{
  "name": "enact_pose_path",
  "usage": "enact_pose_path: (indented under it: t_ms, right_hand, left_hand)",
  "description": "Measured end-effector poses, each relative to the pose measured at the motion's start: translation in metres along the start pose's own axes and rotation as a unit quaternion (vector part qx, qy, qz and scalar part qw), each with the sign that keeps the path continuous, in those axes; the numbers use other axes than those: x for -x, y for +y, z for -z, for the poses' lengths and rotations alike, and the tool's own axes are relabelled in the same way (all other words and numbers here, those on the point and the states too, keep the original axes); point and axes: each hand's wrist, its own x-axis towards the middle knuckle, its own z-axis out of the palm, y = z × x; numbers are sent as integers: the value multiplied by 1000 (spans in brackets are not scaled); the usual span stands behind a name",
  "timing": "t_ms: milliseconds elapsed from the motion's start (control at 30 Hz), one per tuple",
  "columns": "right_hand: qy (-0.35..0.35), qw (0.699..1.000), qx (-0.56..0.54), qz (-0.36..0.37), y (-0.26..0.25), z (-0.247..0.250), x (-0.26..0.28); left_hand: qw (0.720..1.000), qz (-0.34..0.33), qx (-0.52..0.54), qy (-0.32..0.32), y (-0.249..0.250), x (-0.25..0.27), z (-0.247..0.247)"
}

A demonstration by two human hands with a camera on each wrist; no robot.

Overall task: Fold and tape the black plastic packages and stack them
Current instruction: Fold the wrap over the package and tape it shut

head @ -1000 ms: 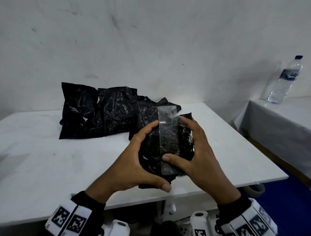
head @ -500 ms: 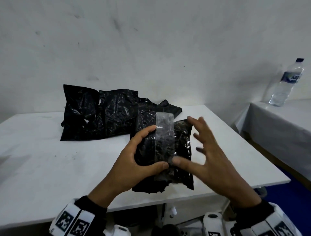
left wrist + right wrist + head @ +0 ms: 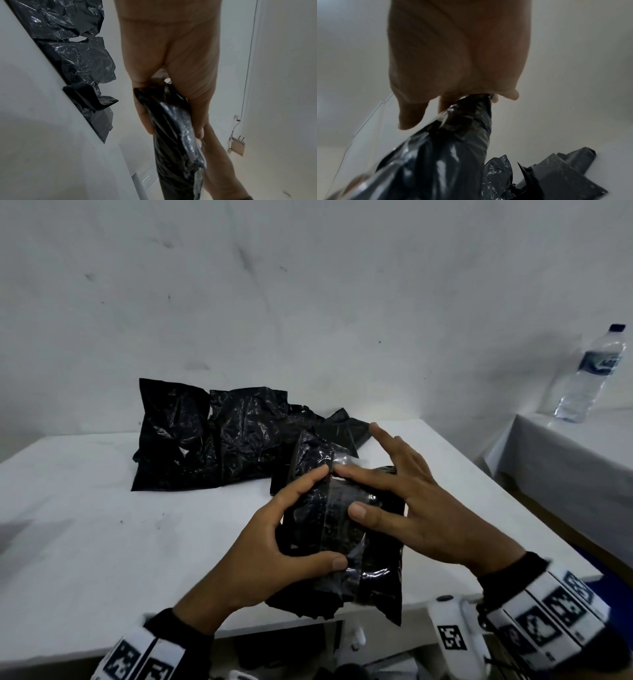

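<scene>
White desk (image 3: 102, 542) in front, scuffed, lit flat and grey. Nearest of all, held clear of the top over the near edge, right of its middle: folded black package (image 3: 305, 525), clasped from the left by the left grip (image 3: 274, 546), thumb curled across the lower part, fingers hooked over the upper edge. Clear tape strip (image 3: 337, 515) running lengthwise down the middle of the package, glossy against the crinkled film. Right grip (image 3: 421, 508) laid on it from the right, fingers straight and spread, index tip and thumb pad pressing the strip, clutching nothing. Half a second ago lifted off with fingers splayed in the air; now back down on the tape, index tip meeting the left index tip near the strip's upper end. Probably smoothing down the last loose length, so sealing of this package judged nearly finished, stacking not yet begun. Worth watching: wrinkles or trapped air under the strip on such slippery film, and the fold springing open on any slackening of the left clasp. Further back, towards the far edge, loose heap of black packages (image 3: 219, 440), crumpled and overlapping rather than squarely piled; taped or not, impossible to tell. Beyond the right edge, well apart, second table (image 3: 565, 457) under a white cloth, clear water bottle (image 3: 592, 374) upright on it. Behind everything, scuffed grey-white wall (image 3: 308, 302).
</scene>
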Motion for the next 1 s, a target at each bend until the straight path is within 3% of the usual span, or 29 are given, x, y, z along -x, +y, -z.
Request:
enact_pose_path:
  t_ms: [200,367,467,567,633,767,800,900,1000]
  right_hand:
    - [-46,998,-45,-23,6,1,-9]
    - [-79,973,-214,-23,9,-11,-9]
    - [-49,957,-285,-14,6,-24,-3]
    - [41,940,-338,-34,1,-44,2]
    - [131,918,-369,-62,-3,-59,5]
    - [295,848,-425,-110,-10,-88,7]
    - [312,839,-431,-114,-13,-94,6]
    - [315,836,-435,-109,-24,-106,3]
    - [309,833,-447,-108,-32,-110,3]
  left_hand:
    - [999,7,-42,-7,-3,3,7]
    - [993,17,-97,-62,4,1,21]
    - [987,17,-112,-111,15,-5,33]
    - [982,40,-146,-115,21,-16,49]
    - [983,50,-171,-45,25,-17,57]
    - [959,33,-164,228,17,4,28]
    - [958,49,-140,247,15,7,13]
    - [966,117,-65,221,8,0,-21]
    - [960,131,-37,245,-3,-11,-23]
